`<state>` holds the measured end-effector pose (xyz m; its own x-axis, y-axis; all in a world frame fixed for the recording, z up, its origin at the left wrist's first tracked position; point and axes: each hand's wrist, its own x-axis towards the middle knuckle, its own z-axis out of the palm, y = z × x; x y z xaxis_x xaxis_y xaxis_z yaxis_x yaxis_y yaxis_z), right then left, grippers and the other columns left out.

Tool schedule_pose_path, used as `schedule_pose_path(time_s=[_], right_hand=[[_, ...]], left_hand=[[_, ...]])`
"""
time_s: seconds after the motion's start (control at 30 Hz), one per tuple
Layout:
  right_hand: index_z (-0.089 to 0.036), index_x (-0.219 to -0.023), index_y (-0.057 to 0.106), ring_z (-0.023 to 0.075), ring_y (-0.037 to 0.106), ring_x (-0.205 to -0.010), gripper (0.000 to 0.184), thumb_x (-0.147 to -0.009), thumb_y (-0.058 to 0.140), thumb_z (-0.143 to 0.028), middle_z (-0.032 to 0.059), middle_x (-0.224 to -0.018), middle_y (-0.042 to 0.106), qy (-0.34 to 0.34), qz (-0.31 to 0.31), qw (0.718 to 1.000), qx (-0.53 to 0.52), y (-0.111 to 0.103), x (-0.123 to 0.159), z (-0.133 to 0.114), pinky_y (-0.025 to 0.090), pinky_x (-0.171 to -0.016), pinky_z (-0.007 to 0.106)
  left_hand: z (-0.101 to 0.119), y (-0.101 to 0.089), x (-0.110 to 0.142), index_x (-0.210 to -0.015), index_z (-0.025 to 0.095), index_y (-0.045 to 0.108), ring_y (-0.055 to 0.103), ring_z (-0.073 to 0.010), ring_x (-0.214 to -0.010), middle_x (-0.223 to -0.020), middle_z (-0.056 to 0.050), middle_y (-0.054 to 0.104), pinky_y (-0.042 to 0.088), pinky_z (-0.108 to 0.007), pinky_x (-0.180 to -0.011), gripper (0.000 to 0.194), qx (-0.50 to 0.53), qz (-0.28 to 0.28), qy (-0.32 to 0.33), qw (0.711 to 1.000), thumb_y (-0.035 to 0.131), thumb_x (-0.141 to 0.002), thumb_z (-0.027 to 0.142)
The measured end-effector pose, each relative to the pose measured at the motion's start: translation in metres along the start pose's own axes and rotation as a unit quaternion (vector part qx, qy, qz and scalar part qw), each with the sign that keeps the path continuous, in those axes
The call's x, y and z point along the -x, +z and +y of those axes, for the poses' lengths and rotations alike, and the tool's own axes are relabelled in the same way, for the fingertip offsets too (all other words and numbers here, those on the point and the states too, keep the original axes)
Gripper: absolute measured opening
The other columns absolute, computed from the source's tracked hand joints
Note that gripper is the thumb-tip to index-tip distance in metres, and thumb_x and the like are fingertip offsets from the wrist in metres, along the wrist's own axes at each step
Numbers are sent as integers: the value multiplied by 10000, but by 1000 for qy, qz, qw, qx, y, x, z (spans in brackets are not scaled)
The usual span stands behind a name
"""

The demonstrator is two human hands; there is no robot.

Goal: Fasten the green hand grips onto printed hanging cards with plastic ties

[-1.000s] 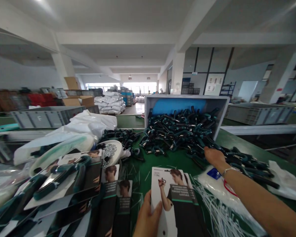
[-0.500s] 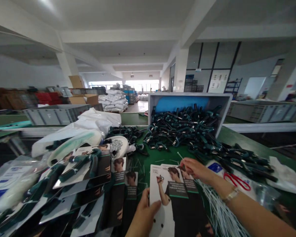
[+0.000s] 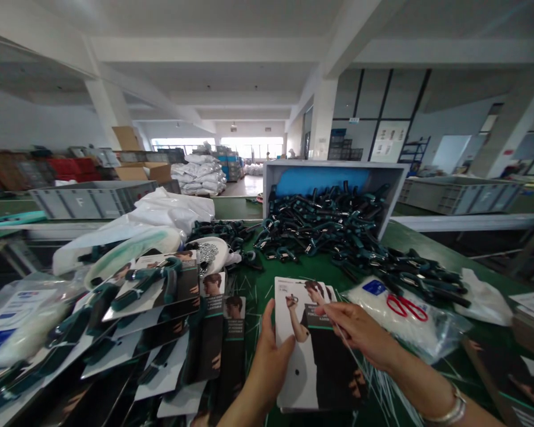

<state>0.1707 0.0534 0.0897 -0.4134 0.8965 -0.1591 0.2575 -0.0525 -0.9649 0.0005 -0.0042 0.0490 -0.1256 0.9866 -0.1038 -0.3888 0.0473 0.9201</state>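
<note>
Two bare hands: left hand (image 3: 269,356) at six o'clock, clamped on the left edge of the printed backing cards (image 3: 309,379); right hand (image 3: 362,332) at five, fingertips together on a white cable tie (image 3: 347,340).
Backing cards: stacked between five and six o'clock; judged light, fairly stiff, slick-faced, corners apt to crease; best held by side edges.
Cable tie: judged light, springy, slippery; best pinched near an end.
Hand-grip strengtheners (image 3: 329,228): heaped at three o'clock, in and before a tipped grey crate (image 3: 385,175).

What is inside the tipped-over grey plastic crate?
Inside the crate lies a heap of dark green-handled tools, spilling onto the green tabletop; a flat blue surface shows above. The heap hides whatever lies beneath.
</note>
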Motion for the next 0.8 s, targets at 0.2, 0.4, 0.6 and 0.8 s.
schedule_pose_path(time_s=[0.2,0.4,0.6,0.8], right_hand=[[-185,-933,651,115,516,-534,369,-875,386,-435,3,-604,555,-211,94,951,205,4,15,-11,389,-457,204],[-230,-1116,564,139,628,-813,307,-848,442,-144,48,-906,670,-479,183,800,312,5,33,-2,514,-703,241],[-217,-1096,565,144,648,-812,307,-833,449,-109,54,-901,684,-525,218,754,331,9,39,6,547,-720,260],[-224,-1049,593,134,658,-758,282,-846,421,-128,47,-879,693,-519,197,766,325,13,36,2,560,-638,219]], left_hand=[[2,0,2,-1246,177,355,625,-195,-765,-1053,-103,627,446,-281,-686,682,60,-4,-51,997,624,-619,165],[9,3,10,-1150,179,396,600,-161,-627,-852,-49,651,436,-277,-624,585,102,1,-80,992,627,-612,188],[11,7,15,-1191,201,349,615,-181,-644,-818,-37,643,439,-282,-620,643,121,-8,-89,989,649,-624,248],[14,10,19,-1217,221,328,621,-185,-646,-840,-35,639,445,-275,-603,679,135,-17,-99,986,659,-626,265]])
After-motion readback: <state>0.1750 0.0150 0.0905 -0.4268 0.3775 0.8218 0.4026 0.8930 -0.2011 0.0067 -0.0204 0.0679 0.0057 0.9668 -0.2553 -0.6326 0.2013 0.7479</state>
